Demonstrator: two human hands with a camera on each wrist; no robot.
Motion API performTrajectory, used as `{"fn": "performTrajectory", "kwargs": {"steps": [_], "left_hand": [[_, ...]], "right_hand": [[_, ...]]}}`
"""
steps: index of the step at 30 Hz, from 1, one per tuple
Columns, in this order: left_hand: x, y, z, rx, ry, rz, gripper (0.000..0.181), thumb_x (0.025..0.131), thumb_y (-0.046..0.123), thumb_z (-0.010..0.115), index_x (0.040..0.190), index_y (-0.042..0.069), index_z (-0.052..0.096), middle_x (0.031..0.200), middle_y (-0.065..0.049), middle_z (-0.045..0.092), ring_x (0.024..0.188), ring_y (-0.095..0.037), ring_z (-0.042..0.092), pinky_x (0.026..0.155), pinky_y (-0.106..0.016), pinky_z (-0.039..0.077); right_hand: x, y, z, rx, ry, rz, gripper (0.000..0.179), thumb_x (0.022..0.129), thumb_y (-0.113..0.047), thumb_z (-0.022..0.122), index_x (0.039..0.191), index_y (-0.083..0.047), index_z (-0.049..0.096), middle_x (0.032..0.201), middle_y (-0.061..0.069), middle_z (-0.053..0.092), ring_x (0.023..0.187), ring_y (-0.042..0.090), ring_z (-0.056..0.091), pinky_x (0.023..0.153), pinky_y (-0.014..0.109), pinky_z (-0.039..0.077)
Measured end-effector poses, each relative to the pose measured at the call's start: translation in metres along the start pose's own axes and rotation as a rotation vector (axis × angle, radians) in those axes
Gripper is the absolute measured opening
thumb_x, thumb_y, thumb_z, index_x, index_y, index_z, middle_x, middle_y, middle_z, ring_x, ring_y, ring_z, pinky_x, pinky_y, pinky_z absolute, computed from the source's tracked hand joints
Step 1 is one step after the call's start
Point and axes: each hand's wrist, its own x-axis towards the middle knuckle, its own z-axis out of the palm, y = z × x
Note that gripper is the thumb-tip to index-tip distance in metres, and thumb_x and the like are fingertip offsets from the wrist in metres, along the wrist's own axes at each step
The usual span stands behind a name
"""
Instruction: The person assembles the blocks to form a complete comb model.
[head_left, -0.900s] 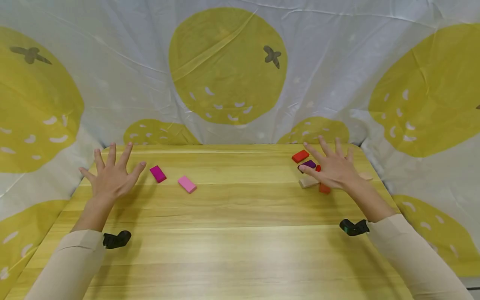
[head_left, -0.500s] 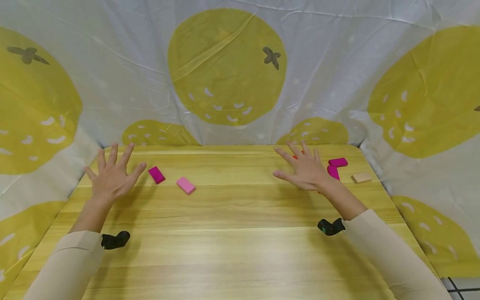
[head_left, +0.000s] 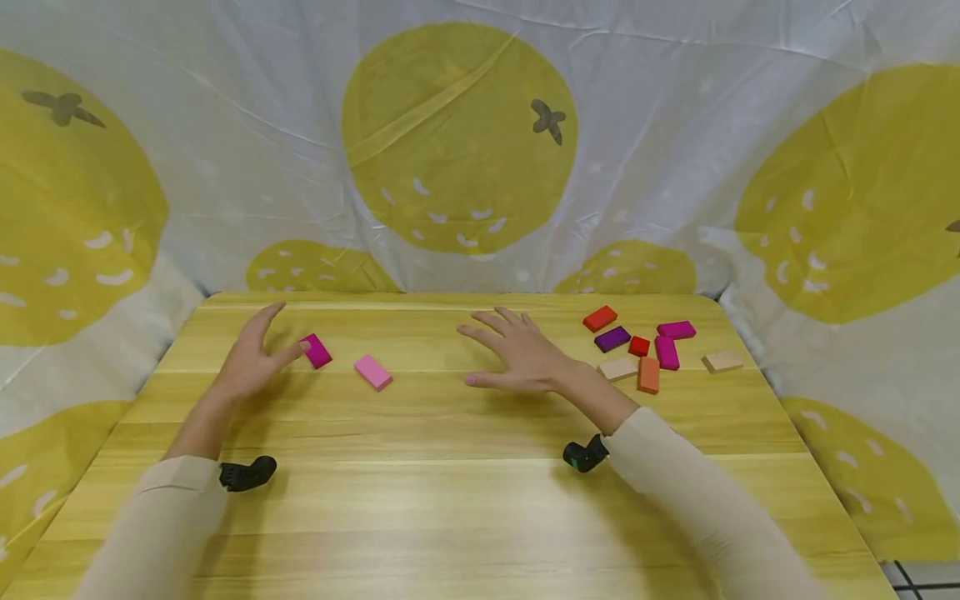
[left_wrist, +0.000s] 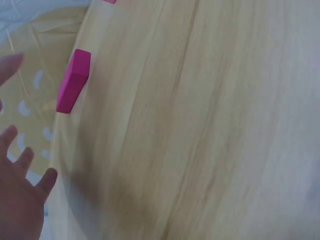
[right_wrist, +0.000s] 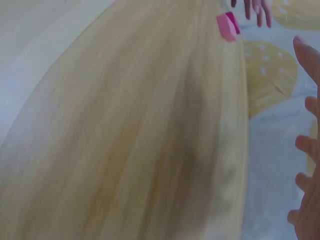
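My left hand (head_left: 251, 358) hovers over the left of the table beside a magenta block (head_left: 319, 353). Its thumb overlaps that block in the head view, but the left wrist view shows the fingers apart from the magenta block (left_wrist: 74, 82). A pink block (head_left: 373, 372) lies a little to the right. Above the middle of the table is my right hand (head_left: 521, 354), fingers spread and holding nothing. In the right wrist view, the pink block (right_wrist: 226, 27) appears at the top, partly covering the magenta one.
On the right of the wooden table (head_left: 450, 517) lie several blocks: red (head_left: 600, 317), purple (head_left: 612, 338), small red (head_left: 639, 346), orange (head_left: 648, 376), magenta (head_left: 667, 352) and plain wood (head_left: 723, 361). A patterned cloth (head_left: 645, 167) hangs behind the table's far edge.
My right hand has swept left from over the right-hand blocks to mid-table, uncovering them. The left hand has turned and shifted right, its thumb nearing the magenta block.
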Motion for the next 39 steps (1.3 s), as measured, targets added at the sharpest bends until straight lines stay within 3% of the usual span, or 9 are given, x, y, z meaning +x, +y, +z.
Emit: {"fn": "performTrajectory", "kwargs": {"steps": [5, 10, 20, 27, 33, 39], "left_hand": [[0.000, -0.001, 0.005, -0.060, -0.113, -0.100, 0.095, 0.097, 0.033, 0.075, 0.166, 0.006, 0.015, 0.166, -0.028, 0.018, 0.145, -0.057, 0.023, 0.108, -0.077, 0.025], [0.002, -0.006, 0.008, -0.119, -0.169, -0.138, 0.100, 0.093, 0.030, 0.080, 0.165, 0.003, 0.017, 0.164, -0.028, 0.025, 0.147, -0.053, 0.023, 0.114, -0.069, 0.023], [0.001, -0.013, 0.013, -0.118, -0.131, -0.160, 0.095, 0.091, 0.030, 0.082, 0.160, -0.004, 0.027, 0.156, -0.031, 0.039, 0.146, -0.052, 0.026, 0.117, -0.068, 0.018], [0.005, -0.013, 0.015, -0.107, -0.170, -0.177, 0.094, 0.090, 0.033, 0.083, 0.160, -0.003, 0.031, 0.159, -0.029, 0.035, 0.149, -0.051, 0.019, 0.117, -0.068, 0.016], [0.005, -0.010, 0.016, -0.112, -0.161, -0.192, 0.089, 0.089, 0.030, 0.084, 0.157, -0.003, 0.037, 0.159, -0.034, 0.031, 0.148, -0.053, 0.019, 0.117, -0.068, 0.017], [0.004, -0.009, 0.014, -0.057, -0.162, -0.180, 0.083, 0.090, 0.032, 0.083, 0.153, -0.004, 0.044, 0.156, -0.035, 0.032, 0.146, -0.056, 0.021, 0.116, -0.070, 0.018]], "right_hand": [[0.024, -0.016, 0.017, 0.039, -0.025, -0.057, 0.085, 0.095, -0.074, 0.052, 0.165, -0.033, 0.027, 0.168, 0.007, 0.028, 0.153, 0.044, 0.018, 0.119, 0.067, 0.016], [0.045, -0.031, 0.037, 0.056, -0.063, -0.103, 0.085, 0.097, -0.071, 0.052, 0.166, -0.029, 0.027, 0.166, 0.006, 0.030, 0.153, 0.038, 0.020, 0.123, 0.057, 0.015], [0.081, -0.056, 0.069, 0.138, -0.086, -0.127, 0.080, 0.099, -0.063, 0.055, 0.164, -0.024, 0.032, 0.163, 0.002, 0.037, 0.151, 0.017, 0.028, 0.123, 0.035, 0.019], [0.103, -0.060, 0.083, 0.148, -0.092, -0.072, 0.079, 0.099, -0.055, 0.059, 0.164, -0.019, 0.032, 0.163, 0.000, 0.038, 0.150, 0.015, 0.030, 0.123, 0.034, 0.016], [0.118, -0.065, 0.083, 0.122, -0.142, -0.059, 0.078, 0.099, -0.044, 0.063, 0.165, -0.022, 0.030, 0.165, -0.004, 0.035, 0.151, 0.014, 0.028, 0.123, 0.034, 0.016], [0.126, -0.072, 0.080, 0.098, -0.162, -0.049, 0.068, 0.099, -0.042, 0.065, 0.160, -0.027, 0.042, 0.161, -0.006, 0.041, 0.150, 0.017, 0.030, 0.122, 0.041, 0.022]]}}
